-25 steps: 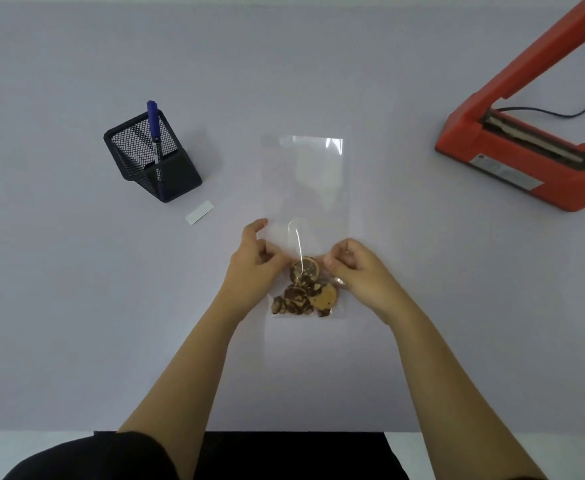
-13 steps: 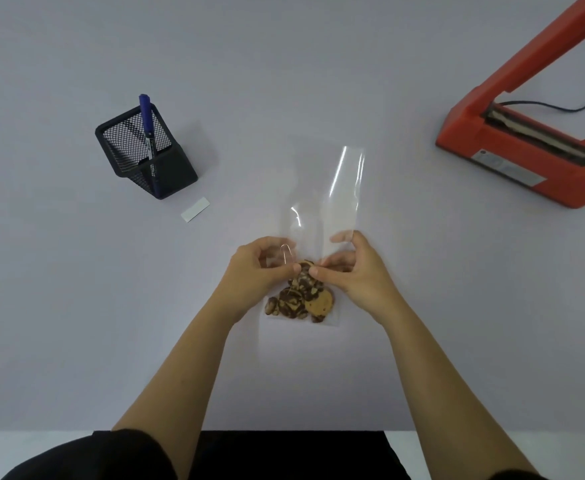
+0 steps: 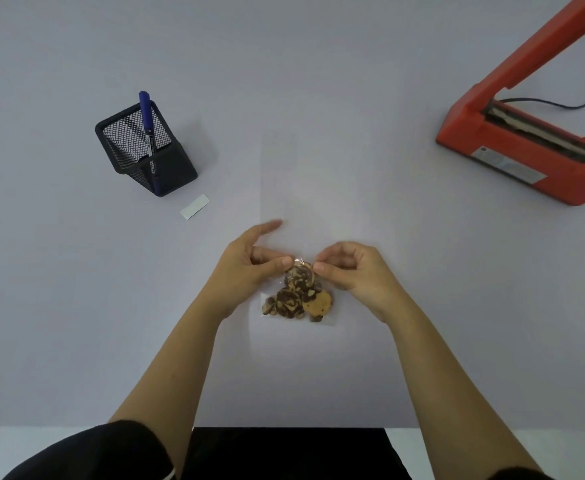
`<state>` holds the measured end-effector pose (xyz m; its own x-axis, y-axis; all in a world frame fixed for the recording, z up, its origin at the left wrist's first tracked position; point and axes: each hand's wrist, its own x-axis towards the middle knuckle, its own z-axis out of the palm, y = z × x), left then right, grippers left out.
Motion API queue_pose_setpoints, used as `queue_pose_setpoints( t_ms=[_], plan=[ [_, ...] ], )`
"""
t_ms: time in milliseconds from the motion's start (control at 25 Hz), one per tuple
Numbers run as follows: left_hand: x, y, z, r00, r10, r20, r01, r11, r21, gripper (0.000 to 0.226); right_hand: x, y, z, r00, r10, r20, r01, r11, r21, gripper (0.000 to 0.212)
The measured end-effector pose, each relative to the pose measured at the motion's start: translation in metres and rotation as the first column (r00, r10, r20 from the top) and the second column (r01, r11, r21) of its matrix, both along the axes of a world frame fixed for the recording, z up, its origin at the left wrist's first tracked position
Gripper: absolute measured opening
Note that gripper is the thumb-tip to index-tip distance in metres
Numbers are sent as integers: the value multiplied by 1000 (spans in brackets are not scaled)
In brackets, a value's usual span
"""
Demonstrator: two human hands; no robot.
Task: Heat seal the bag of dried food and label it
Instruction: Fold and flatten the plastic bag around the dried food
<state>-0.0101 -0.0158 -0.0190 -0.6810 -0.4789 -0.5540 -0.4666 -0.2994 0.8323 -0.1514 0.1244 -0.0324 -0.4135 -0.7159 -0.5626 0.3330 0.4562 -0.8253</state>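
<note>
The clear plastic bag (image 3: 310, 188) lay flat on the pale table (image 3: 76, 306), its closed end nearest the person and its faint, nearly invisible upper length running away from them. Dried food slices (image 3: 299, 296), brown and tan, sat bunched at that near end. Left hand (image 3: 246, 268) pinched the film just left of the top slice, thumb against fingertip, index finger extended over the bag. Right hand (image 3: 353, 268) pinched the film just right of the same slice, fingers curled. Both hands were closed on the bag. Left of the bag, well apart: black mesh pen holder (image 3: 145, 147) with a blue marker (image 3: 148, 133) upright inside; a white label strip (image 3: 195, 206) lay just in front of the holder. Right of the bag, well apart: red heat sealer (image 3: 526, 161), arm raised, black cord (image 3: 568, 102) behind it.
</note>
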Motion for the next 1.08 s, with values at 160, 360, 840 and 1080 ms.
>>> queue_pose_setpoints(
  t_ms=[160,360,840,1080],
  plan=[
    [6,11,-6,999,29,-44,-35,990,-136,69,7,2,-7,984,-51,-173,54,998,11,47],
    [11,16,-12,998,-13,-57,-7,941,-338,42,17,6,-10,955,-157,-251,141,987,-81,60],
    [15,2,-7,978,-195,72,204,969,-142,54,6,17,-15,984,64,-166,-76,995,-64,46],
    [11,1,-8,989,-119,82,132,977,-167,51,8,16,-16,991,38,-131,-51,994,-97,54]
  ],
)
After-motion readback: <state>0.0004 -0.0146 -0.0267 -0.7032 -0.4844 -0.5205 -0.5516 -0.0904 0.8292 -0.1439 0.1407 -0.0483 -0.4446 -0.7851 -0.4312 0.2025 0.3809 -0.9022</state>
